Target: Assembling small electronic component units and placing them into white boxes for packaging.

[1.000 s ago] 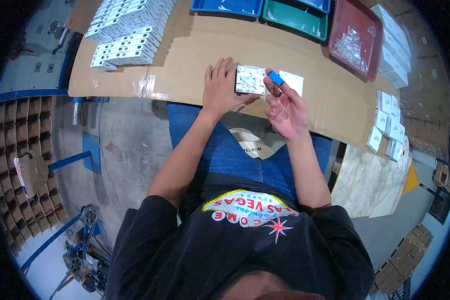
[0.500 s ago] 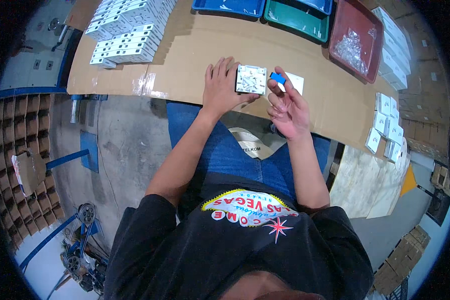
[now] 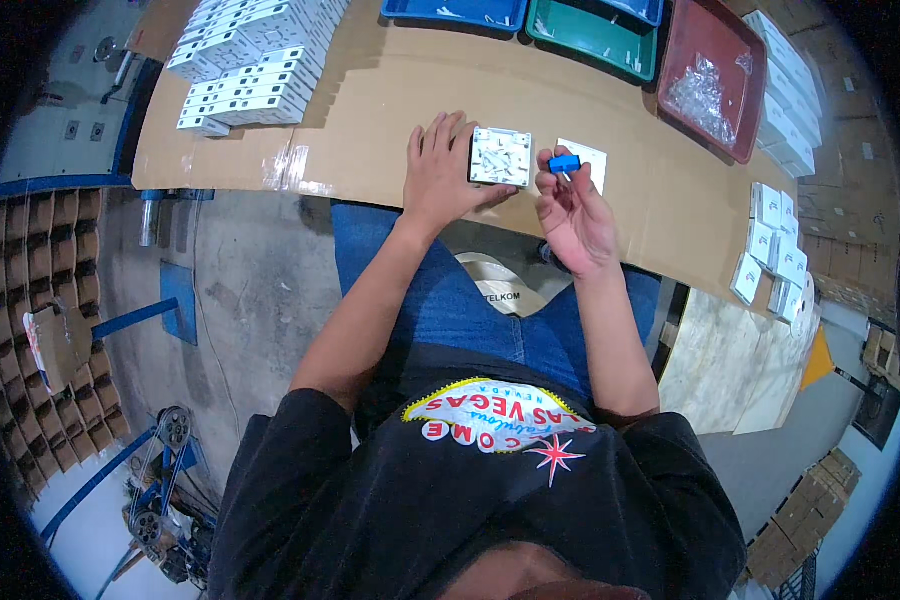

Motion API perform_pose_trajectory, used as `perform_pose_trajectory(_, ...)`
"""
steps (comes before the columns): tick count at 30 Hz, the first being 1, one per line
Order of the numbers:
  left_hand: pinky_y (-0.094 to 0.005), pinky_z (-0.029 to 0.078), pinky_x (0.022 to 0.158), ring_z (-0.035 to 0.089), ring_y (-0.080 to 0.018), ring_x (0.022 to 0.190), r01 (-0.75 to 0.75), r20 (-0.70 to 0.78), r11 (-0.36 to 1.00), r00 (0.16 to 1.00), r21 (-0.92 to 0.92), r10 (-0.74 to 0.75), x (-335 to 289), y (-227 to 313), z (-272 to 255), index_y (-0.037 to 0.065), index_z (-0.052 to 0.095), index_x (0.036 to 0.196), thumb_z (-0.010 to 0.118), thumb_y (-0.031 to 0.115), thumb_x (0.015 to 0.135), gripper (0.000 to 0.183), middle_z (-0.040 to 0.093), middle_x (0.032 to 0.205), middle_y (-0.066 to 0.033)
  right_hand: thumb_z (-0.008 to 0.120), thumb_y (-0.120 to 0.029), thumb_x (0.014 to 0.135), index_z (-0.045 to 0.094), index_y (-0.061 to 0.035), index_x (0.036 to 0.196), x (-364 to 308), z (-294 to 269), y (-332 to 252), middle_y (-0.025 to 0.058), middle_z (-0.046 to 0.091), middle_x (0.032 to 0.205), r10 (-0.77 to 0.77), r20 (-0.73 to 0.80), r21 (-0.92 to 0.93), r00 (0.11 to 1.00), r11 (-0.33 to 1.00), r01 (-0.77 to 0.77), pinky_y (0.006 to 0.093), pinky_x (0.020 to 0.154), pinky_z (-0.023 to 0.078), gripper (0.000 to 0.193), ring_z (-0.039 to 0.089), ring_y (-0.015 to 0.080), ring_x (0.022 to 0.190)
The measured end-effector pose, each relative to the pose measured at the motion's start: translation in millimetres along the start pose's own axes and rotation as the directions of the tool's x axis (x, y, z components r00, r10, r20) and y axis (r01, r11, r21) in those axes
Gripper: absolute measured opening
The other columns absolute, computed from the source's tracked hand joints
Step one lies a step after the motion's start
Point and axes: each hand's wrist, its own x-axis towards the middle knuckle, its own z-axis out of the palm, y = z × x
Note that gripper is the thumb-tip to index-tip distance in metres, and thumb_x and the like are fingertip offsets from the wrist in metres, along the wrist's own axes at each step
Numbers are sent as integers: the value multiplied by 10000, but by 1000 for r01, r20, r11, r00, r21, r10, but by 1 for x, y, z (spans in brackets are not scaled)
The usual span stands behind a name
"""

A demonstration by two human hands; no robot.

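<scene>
A small white square box rests on the cardboard-covered table, its face up and its inside showing several small white parts. My left hand grips it from the left, with the thumb along its near side and the fingers at its far left. Just right of the box, my right hand pinches a small blue block with a pale tip between thumb and fingers, palm turned up. A flat white square plate lies behind that hand, partly covered by it.
White boxes are stacked at the far left. Blue, green and red trays stand along the far side, the red one with clear small pieces. More white square units lie at the right edge of the table.
My right hand has turned the blue block to lie more level, its pale tip now showing, and the fingers have curled in. The left hand and the box have hardly moved.
</scene>
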Motion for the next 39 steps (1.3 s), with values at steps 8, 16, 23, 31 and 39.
perform_pose_trajectory(8, -572, 205, 1214, 356, -353, 1465, -6, -38, 1000, 999, -19, 5, -1, -2, 3, 16, 555, 1392, 745, 811, 625, 1121, 472, 1491, -174, 617, -270, 1038, 528, -32, 1397, 10, -16, 1, 209, 628, 1281, -76, 61, -49, 995, 996, 79, 333, 917, 602, 440, 707, 213, 1015)
perform_pose_trajectory(16, -563, 205, 1220, 360, -353, 1467, 24, -18, 998, 1000, -65, -25, 0, 1, -1, 39, 575, 1379, 800, 739, 627, 1051, 482, 1492, -174, 651, -86, 999, 509, 24, 1416, 14, -8, -5, 181, 646, 1251, -172, -11, -340, 985, 927, 158, 309, 942, 577, 454, 693, 207, 1048)
perform_pose_trajectory(23, -559, 203, 1221, 355, -350, 1470, 17, -9, 998, 1000, -52, -18, -1, -1, 2, 43, 556, 1400, 795, 731, 642, 1051, 472, 1502, -169, 714, -67, 952, 584, 27, 1338, 44, -6, -12, 133, 684, 1136, -312, 18, -850, 950, 495, 179, 283, 778, 589, 418, 718, 181, 869)
perform_pose_trajectory(31, -549, 199, 1218, 358, -332, 1464, -5, -62, 999, 998, -52, 1, 0, -2, 4, 41, 571, 1377, 783, 740, 649, 1030, 487, 1484, -157, 787, -139, 875, 684, -24, 1216, 80, 1, -2, 67, 698, 984, -203, 278, -947, 939, -222, 232, 281, 653, 491, 374, 556, 106, 715)
perform_pose_trajectory(39, -554, 199, 1216, 371, -331, 1452, 0, -58, 999, 998, -53, -3, -1, -3, 3, 51, 573, 1360, 800, 723, 642, 1010, 487, 1474, -151, 772, -232, 857, 705, -70, 1131, 97, -2, 1, 82, 684, 1091, -115, 432, -835, 894, -426, 349, 392, 829, 551, 326, 686, 307, 952)
